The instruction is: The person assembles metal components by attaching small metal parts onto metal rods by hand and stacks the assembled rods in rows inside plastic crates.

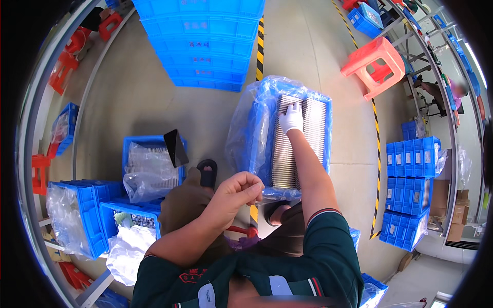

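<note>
A blue crate (323, 110) lined with a clear plastic bag (246, 128) stands on the floor in front of me, packed with rows of thin grey metal parts (316, 128). My right hand (291, 117), in a white glove, reaches into the crate and rests on the top of the rows near the far end. My bare left hand (239, 192) is at the crate's near left corner, fingers pinched on the edge of the plastic bag.
A tall stack of blue crates (205, 46) stands ahead. More blue crates with bags lie to my left (149, 164), and stacked ones to the right (411, 190). A red plastic stool (375, 64) is at the upper right. Yellow-black floor tape (377, 154) runs past the crate.
</note>
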Action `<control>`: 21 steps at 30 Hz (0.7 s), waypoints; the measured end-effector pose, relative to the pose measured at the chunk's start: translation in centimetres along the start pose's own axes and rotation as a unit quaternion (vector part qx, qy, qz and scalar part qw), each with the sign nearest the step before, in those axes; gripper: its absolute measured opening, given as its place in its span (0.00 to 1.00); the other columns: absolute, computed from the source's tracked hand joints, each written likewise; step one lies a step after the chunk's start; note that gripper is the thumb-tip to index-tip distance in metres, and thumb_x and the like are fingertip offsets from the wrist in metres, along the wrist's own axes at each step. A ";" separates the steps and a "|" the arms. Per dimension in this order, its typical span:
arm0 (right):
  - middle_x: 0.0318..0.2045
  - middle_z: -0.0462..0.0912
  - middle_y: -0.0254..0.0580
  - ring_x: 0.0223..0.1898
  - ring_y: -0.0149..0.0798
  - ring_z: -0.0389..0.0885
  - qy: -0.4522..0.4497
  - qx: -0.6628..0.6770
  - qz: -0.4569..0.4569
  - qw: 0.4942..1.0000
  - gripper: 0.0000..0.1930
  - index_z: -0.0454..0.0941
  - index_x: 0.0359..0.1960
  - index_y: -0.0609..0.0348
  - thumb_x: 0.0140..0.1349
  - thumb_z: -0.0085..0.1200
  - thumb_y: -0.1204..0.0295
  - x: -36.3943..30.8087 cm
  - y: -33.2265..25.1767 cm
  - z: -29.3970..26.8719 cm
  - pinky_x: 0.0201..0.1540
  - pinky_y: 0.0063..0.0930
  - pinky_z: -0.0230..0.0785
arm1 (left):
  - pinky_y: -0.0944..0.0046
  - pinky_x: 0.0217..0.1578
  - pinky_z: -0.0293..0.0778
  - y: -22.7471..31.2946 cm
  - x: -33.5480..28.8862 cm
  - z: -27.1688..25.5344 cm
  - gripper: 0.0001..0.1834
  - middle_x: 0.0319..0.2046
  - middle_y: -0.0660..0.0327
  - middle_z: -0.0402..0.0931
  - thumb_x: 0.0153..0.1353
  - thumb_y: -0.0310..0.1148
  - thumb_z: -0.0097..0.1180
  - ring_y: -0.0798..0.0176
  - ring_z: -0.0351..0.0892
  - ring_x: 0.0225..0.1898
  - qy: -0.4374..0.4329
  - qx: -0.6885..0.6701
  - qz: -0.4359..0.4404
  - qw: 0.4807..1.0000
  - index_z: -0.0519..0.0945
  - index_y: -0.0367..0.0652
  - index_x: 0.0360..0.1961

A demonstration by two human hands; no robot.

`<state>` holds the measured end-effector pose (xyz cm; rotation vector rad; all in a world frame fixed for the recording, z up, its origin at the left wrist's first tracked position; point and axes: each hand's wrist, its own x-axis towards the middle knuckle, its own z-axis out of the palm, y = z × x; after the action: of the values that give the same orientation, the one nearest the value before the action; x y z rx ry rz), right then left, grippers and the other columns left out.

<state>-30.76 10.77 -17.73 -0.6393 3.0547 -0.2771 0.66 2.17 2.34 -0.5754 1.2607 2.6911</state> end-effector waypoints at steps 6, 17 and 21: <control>0.55 0.61 0.56 0.57 0.51 0.58 0.025 -0.014 -0.009 1.000 0.24 0.68 0.44 0.68 0.49 0.56 0.63 -1.5 -0.6 -0.9 0.59 0.35 0.55 | 0.75 0.33 0.63 -0.1 -0.3 0.2 0.06 0.26 0.67 0.71 0.60 0.32 0.49 0.75 0.67 0.28 -0.008 0.009 0.004 1.000 0.73 0.41 0.34; 0.42 0.76 0.53 0.46 0.49 0.73 -0.095 0.064 -0.030 0.993 0.19 0.73 0.45 0.61 0.54 0.51 0.63 -15.8 9.5 -16.0 0.50 0.34 0.63 | 0.76 0.29 0.61 -0.9 0.9 1.2 0.07 0.24 0.65 0.70 0.60 0.32 0.47 0.75 0.64 0.25 -0.059 0.062 0.050 0.995 0.73 0.40 0.32; 0.42 0.77 0.52 0.46 0.49 0.74 0.002 0.098 0.241 0.965 0.19 0.74 0.45 0.59 0.54 0.50 0.62 -29.0 21.7 -17.5 0.51 0.32 0.63 | 0.77 0.26 0.62 -1.7 2.4 1.4 0.07 0.24 0.65 0.70 0.59 0.32 0.49 0.75 0.65 0.24 -0.056 0.068 0.052 0.995 0.75 0.39 0.33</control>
<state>-13.59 44.84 -5.09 0.1188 3.0012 -0.5509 -1.56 4.23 1.01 -0.3454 1.4654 2.6502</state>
